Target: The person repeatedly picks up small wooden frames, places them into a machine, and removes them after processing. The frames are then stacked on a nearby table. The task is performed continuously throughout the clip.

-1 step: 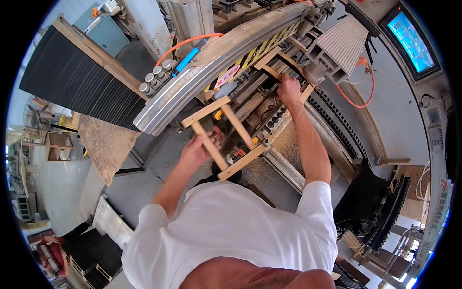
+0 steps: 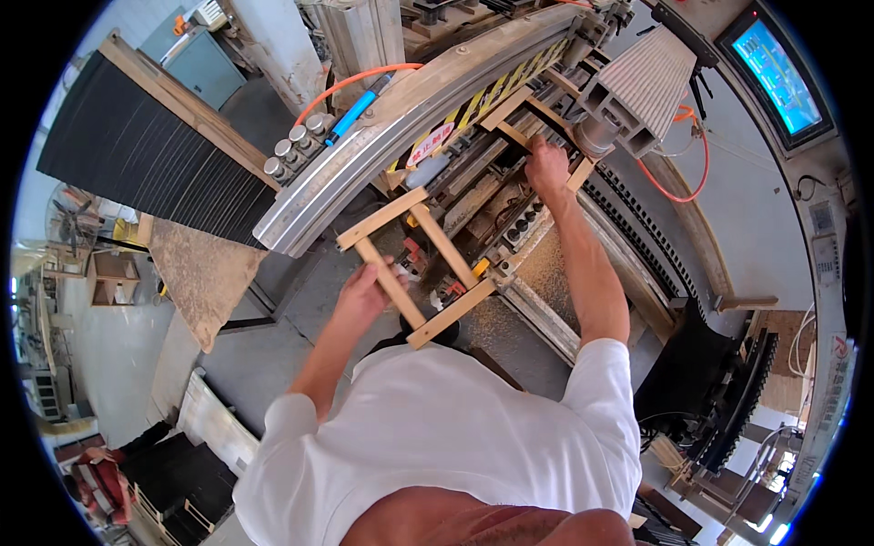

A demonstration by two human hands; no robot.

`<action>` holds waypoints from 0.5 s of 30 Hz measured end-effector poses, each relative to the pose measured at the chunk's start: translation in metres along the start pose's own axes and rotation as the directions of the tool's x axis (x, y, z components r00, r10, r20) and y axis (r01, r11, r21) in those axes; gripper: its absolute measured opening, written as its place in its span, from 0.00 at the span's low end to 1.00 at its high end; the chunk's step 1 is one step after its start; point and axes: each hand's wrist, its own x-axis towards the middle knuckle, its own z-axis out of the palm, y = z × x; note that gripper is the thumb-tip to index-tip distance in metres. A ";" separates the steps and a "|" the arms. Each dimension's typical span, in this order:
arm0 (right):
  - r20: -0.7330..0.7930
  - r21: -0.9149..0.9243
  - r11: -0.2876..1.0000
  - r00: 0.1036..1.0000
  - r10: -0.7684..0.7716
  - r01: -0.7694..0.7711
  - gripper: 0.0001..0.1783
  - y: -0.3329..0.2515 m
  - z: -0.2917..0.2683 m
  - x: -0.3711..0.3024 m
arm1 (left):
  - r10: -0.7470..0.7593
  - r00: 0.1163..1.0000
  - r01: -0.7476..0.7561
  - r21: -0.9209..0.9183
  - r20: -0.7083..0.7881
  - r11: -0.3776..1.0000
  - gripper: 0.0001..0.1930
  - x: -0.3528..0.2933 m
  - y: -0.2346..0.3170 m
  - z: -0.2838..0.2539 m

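My left hand point(image 2: 364, 296) is closed around one crossbar of a light wooden frame point(image 2: 443, 247). That frame has two rails joined by two crossbars, and it hangs tilted in the air in front of my body, at the near end of the machine. My right hand point(image 2: 548, 173) reaches forward into the machine. Its fingers are wrapped on a second wooden frame point(image 2: 508, 109), which lies on the machine bed below the striped guard beam. Part of this second frame is hidden by my hand and the metal block beside it.
A long metal beam point(image 2: 346, 173) with yellow-black stripes crosses above the bed. A ribbed aluminium block point(image 2: 642, 82) stands right of my right hand. Sawdust point(image 2: 542, 273) covers the machine's near part. A lit screen point(image 2: 777, 80) is far right; another person point(image 2: 100, 487) is lower left.
The wooden frame in my left hand has shifted slightly left and toward me. My right hand stays in nearly the same place on the second frame.
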 end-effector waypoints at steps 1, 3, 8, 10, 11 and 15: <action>0.078 -0.066 0.998 0.997 0.002 0.003 0.13 -0.002 -0.002 0.006 | 0.011 0.999 -0.011 0.005 -0.035 1.000 0.19 -0.014 0.001 -0.005; 0.097 -0.217 0.975 0.995 -0.034 0.054 0.13 -0.008 0.001 0.017 | 0.016 0.996 -0.015 0.012 -0.093 1.000 0.19 -0.033 0.001 -0.014; 0.257 -0.387 0.913 0.966 -0.025 0.127 0.16 -0.031 -0.014 0.039 | 0.048 0.980 -0.057 -0.038 -0.193 0.998 0.18 -0.061 0.004 -0.048; 0.250 -0.434 0.894 0.968 0.002 0.110 0.21 -0.027 -0.008 0.042 | 0.065 0.979 -0.073 -0.032 -0.193 0.997 0.17 -0.066 0.008 -0.069; 0.244 -0.458 0.883 0.970 0.014 0.103 0.23 -0.024 -0.005 0.046 | 0.076 0.978 -0.084 -0.030 -0.192 0.996 0.17 -0.068 0.012 -0.080; 0.354 -0.441 0.894 0.931 0.091 0.081 0.21 -0.035 -0.011 0.061 | 0.116 0.964 -0.122 -0.014 -0.238 0.992 0.17 -0.083 0.021 -0.118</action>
